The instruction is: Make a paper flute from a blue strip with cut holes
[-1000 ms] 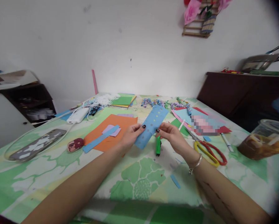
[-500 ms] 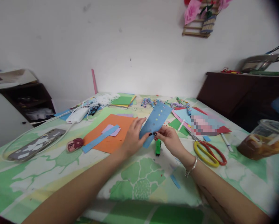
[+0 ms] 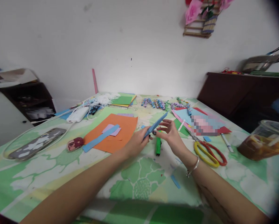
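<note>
My left hand (image 3: 136, 142) pinches the near end of a long blue paper strip (image 3: 157, 123), which is turned nearly edge-on above the table. Beside the strip, my right hand (image 3: 171, 135) has its thumb and forefinger at the near end while the other fingers spread out. A green marker (image 3: 158, 147) lies on the cloth just under both hands. An orange sheet (image 3: 115, 131) with a blue strip and a lilac scrap on it lies to the left.
Yellow and red scissors (image 3: 209, 153) and a white pen (image 3: 227, 142) lie to the right. A plastic cup with a brown drink (image 3: 261, 141) stands at the far right. A phone (image 3: 38, 144), a white charger with cable (image 3: 78, 115), paper stacks and curled paper bits cover the back of the table.
The blue strip, held flat facing me before, has been turned nearly edge-on. My left hand shifted to its near end and my right hand's fingers opened out.
</note>
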`<action>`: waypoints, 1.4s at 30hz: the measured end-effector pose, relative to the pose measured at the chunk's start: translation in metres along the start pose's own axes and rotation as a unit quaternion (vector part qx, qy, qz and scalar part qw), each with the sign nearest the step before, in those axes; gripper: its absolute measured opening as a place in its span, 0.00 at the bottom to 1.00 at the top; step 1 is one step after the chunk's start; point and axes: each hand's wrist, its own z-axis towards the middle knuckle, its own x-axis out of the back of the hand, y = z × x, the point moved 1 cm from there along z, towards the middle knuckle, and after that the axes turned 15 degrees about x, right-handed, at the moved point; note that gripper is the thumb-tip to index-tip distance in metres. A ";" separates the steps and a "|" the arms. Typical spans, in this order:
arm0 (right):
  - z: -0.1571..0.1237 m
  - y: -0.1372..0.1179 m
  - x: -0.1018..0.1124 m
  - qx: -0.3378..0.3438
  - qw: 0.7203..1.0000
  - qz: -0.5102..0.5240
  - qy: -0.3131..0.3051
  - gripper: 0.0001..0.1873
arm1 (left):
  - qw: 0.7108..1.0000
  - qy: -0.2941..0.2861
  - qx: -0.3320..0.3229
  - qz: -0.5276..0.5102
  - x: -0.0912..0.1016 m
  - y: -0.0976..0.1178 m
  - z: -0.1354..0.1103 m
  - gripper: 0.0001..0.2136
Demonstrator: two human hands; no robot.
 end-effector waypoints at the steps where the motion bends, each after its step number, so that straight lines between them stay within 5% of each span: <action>1: -0.001 -0.002 -0.001 -0.008 0.999 0.033 -0.001 0.33 | 1.000 -0.008 0.010 -0.008 0.000 0.000 -0.001 0.15; 6: -0.005 -0.011 -0.003 -0.066 0.975 0.212 -0.016 0.24 | 0.998 -0.039 0.035 -0.024 -0.003 0.000 -0.003 0.15; 11: -0.004 -0.012 0.000 -0.111 0.964 0.234 0.057 0.29 | 1.000 -0.021 -0.013 0.009 -0.002 0.009 -0.005 0.20; 14: -0.002 -0.011 0.001 -0.095 0.965 0.238 0.058 0.31 | 0.998 -0.040 0.020 -0.044 -0.003 0.009 -0.004 0.20; 19: 0.003 -0.007 0.005 -0.047 0.971 0.227 0.057 0.26 | 0.953 -0.105 0.150 -0.242 -0.003 0.003 0.000 0.16; 28: 0.004 -0.001 0.007 -0.038 0.975 0.210 0.061 0.29 | 0.891 -0.267 0.169 -0.326 0.004 0.010 -0.004 0.15; 35: 0.002 0.003 0.006 -0.052 0.981 0.185 -0.007 0.16 | 0.889 -0.267 0.188 -0.320 0.002 0.008 -0.004 0.17; 42: 0.001 -0.001 0.003 -0.038 0.985 0.166 -0.015 0.15 | 0.911 -0.224 0.197 -0.286 -0.004 0.007 -0.005 0.17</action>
